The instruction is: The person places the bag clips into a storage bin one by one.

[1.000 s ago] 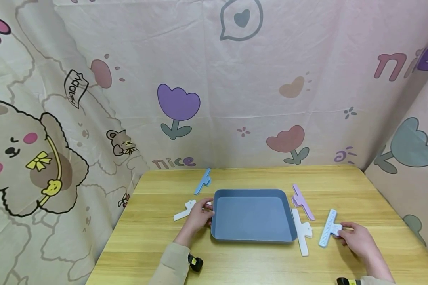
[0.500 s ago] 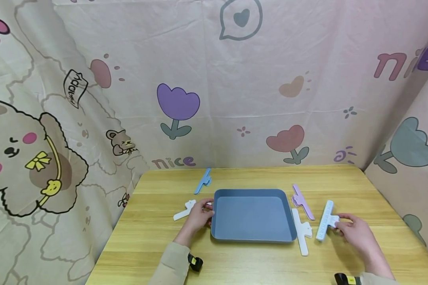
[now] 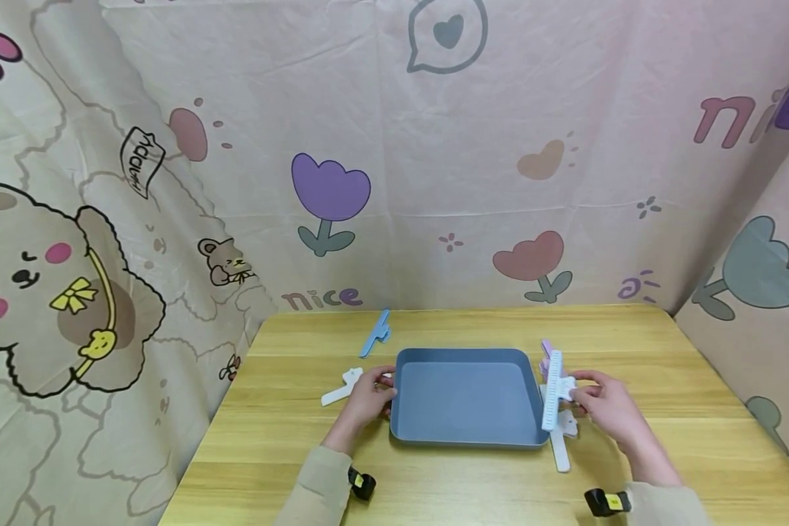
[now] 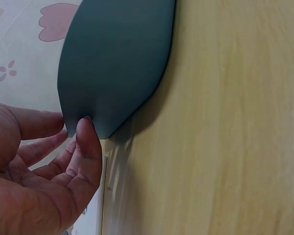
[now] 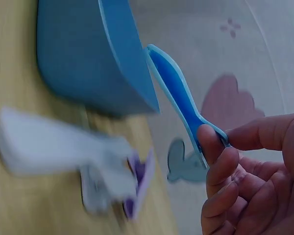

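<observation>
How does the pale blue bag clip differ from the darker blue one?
The pale blue bag clip is pinched in the right grip, off the table; the darker blue bag clip lies on it. The pale blue bag clip shows ladder-like marks; the darker blue bag clip looks plain from here. Both have long, straight bars.

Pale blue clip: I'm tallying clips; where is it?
Head view: the right hand holds the pale clip near the right side of the tray, above a white clip.
</observation>
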The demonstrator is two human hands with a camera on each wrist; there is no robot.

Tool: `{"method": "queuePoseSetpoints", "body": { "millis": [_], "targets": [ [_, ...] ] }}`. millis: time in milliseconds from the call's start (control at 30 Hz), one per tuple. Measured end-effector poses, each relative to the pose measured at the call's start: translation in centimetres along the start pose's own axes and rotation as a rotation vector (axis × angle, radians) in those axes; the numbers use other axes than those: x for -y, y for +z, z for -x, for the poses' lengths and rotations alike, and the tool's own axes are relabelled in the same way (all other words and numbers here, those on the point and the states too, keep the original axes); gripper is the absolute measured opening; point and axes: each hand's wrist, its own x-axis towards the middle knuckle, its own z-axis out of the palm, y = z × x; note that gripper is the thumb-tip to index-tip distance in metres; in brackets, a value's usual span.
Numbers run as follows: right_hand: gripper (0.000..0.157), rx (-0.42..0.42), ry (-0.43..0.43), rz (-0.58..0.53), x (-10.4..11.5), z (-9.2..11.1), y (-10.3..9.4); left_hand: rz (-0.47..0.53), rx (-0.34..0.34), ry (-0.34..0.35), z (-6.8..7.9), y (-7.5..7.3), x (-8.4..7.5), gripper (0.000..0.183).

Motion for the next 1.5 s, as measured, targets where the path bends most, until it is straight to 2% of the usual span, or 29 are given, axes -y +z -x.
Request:
{"method": "queuePoseSetpoints", "body": {
  "millis": [467,700,1033,1300,1500],
  "targets": [
    [0.037,0.093,-0.069,-0.083,3.4,-2.0,5.7,-0.02,-0.004,0.012,0.0,0.0,0.1,0.044],
    [0.033,0.117,-0.121,-0.09,4.5,-2.7,8.8,-0.018,-0.008,0.007,0.0,0.1,0.0,0.044],
    [0.032,0.182,-0.135,-0.166,5.9,-4.0,13.4,-0.002,-0.012,0.002,0.0,0.1,-0.1,0.044],
    [0.028,0.251,-0.161,-0.141,7.0,-4.3,16.6,-0.011,-0.021,0.004,0.0,0.1,0.0,0.045],
    [0.03,0.287,-0.172,-0.098,8.0,-4.5,18.1,-0.018,-0.037,-0.017,0.0,0.2,0.1,0.046]
  ]
}}
